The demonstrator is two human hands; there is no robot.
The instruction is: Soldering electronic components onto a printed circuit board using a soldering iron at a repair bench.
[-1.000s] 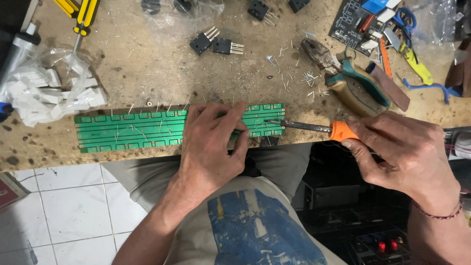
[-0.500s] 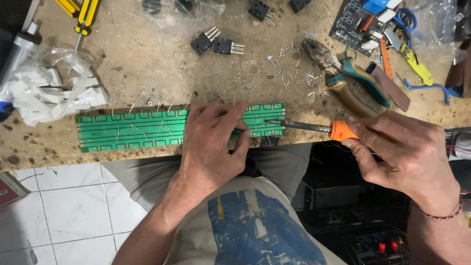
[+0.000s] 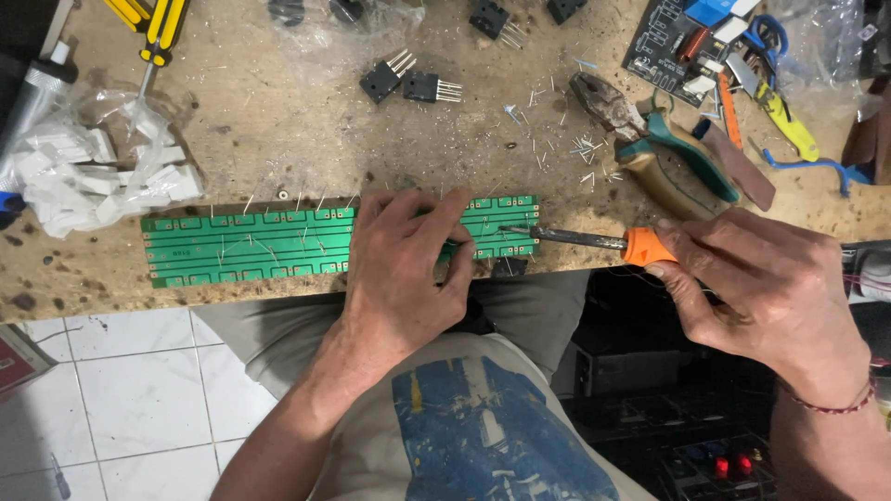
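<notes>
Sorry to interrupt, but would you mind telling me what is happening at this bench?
A person works on a long green circuit board lying at the edge of a worn wooden bench. The left hand presses flat on the board, while the right hand holds a soldering iron by its orange grip, tip on the board's right end. Pliers, black components and clipped wire leads lie behind.

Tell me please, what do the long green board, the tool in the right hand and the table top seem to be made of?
Green board: likely rigid laminate with a matte green coating; pale printed lines, thin wire leads sticking up.
Tool: dull grey metal shaft, glossy orange collar, probably plastic; held in the right hand.
Table top: looks like worn pressed wood, speckled tan, stained, chipped at the edge.
</notes>
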